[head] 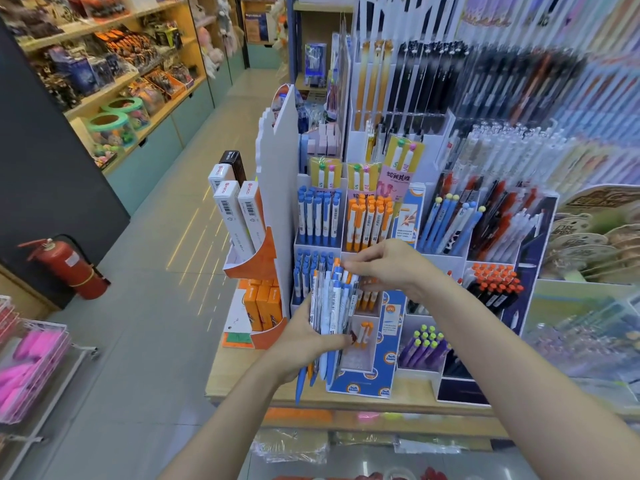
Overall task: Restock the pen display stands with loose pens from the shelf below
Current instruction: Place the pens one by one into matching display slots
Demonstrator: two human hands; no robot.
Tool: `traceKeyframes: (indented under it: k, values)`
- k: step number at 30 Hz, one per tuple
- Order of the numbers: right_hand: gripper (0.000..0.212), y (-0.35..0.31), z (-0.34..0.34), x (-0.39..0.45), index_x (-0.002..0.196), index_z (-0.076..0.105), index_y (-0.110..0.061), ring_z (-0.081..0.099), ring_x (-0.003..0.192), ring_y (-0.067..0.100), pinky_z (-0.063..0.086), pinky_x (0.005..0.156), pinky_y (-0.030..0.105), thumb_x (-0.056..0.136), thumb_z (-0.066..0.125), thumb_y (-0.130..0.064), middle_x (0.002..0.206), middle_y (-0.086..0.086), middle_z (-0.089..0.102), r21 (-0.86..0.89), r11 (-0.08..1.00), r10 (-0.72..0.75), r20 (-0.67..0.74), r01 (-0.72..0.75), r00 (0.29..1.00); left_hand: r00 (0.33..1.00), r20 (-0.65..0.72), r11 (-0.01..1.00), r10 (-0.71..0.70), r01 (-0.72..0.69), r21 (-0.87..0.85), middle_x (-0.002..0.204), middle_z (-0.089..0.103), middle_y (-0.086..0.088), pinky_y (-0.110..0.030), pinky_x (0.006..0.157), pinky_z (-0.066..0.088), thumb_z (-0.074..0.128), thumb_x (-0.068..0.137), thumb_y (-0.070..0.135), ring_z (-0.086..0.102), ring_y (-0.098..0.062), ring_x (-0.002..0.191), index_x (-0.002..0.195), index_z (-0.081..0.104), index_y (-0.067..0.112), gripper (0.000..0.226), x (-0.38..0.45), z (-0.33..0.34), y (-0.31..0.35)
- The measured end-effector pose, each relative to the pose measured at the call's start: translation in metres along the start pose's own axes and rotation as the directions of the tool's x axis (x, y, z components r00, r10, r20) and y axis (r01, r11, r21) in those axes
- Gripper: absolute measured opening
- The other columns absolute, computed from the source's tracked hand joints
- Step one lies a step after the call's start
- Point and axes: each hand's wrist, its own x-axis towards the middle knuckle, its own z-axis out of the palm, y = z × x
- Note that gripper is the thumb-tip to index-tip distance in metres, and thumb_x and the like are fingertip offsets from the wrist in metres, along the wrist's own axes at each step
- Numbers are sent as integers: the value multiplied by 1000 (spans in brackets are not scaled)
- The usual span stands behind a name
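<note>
Before the tiered pen stand (358, 384), our left hand (304, 344) clasps a light, slippery pen bundle (332, 306) mid-barrel; our right hand (384, 268) pinches one top.

Stand (360, 382) sits near counter (242, 379) front edge, tiers packed tight: top blue slot (318, 216) and orange slot (370, 218) full, no gap btwn pens. Mid blue slot (306, 271) also crowded; left hand (304, 337) w/ pen bundle (330, 303) blocks its front, right hand (384, 265) covers mid orange slot. Low clear slot (362, 344) mostly free, entry from above. Left side walled by white panel (278, 174) and box rack (254, 258). Right, orange-cap pens (495, 282) and purple pens (424, 348) hem it in. Bare counter strip at front-left corner; aisle floor (156, 306) open left.
</note>
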Motion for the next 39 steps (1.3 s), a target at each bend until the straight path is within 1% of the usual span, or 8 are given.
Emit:
traceKeyframes:
  k: [3,6,13,18,24,28,34,39]
  values:
    - [12,-5,-1,-1,98,76,-17,66,95,13,57,87,34,89,71,-25,108,-1,71,-193,979,-96,-119,72,988,1000,16,1000,-17,17,7,112,72,6,-23,85,56,82,75,-5,71,-7,100,125,50,36,72,2,0,-3]
    - [15,-14,-9,-4,102,74,-18,67,74,7,55,70,23,92,67,-27,88,-6,72,-240,957,-228,-267,165,936,999,17,999,-36,36,23,112,72,6,-24,88,55,81,76,-5,70,-6,98,124,50,36,70,3,2,-8]
    - [11,1,-59,-23,100,73,-16,72,77,8,58,74,21,92,66,-19,85,-5,72,-225,853,-506,-583,472,636,989,-127,997,-79,76,-25,114,71,0,-33,92,57,78,78,-4,70,-13,102,142,44,24,78,11,-5,-15]
    - [13,64,-24,-20,100,75,-16,68,77,-2,53,76,12,90,69,-23,83,-12,70,-400,829,-551,-458,392,698,986,-160,999,-43,38,-33,110,68,4,-26,84,54,77,80,-6,67,-9,99,134,44,28,72,17,-2,-7]
    - [15,96,5,-1,100,76,-12,67,79,7,57,78,24,88,71,-18,91,-1,74,-523,732,-659,-378,437,651,986,-162,999,-37,34,-22,116,67,9,-27,90,54,81,77,-1,65,-9,108,131,47,33,72,18,5,-9]
    - [15,97,7,5,102,75,-11,68,81,8,57,78,24,88,71,-18,93,0,74,-515,730,-669,-403,450,625,985,-172,999,-25,18,-40,105,69,15,-20,78,53,79,78,-6,66,-3,100,112,51,41,64,16,5,-10]
    - [16,97,10,6,103,76,-12,64,83,3,54,80,18,88,72,-16,94,0,74,-509,721,-682,-396,470,615,981,-188,998,-44,34,-57,115,69,5,-29,87,56,81,76,-3,69,-9,103,117,50,42,68,15,-1,-14]
    - [16,108,13,12,102,76,-12,67,86,9,57,82,27,88,72,-16,95,0,74,-532,714,-677,-362,454,640,980,-197,997,-33,19,-69,115,70,5,-30,88,57,81,76,-4,67,-9,104,119,51,40,68,14,-2,-17]
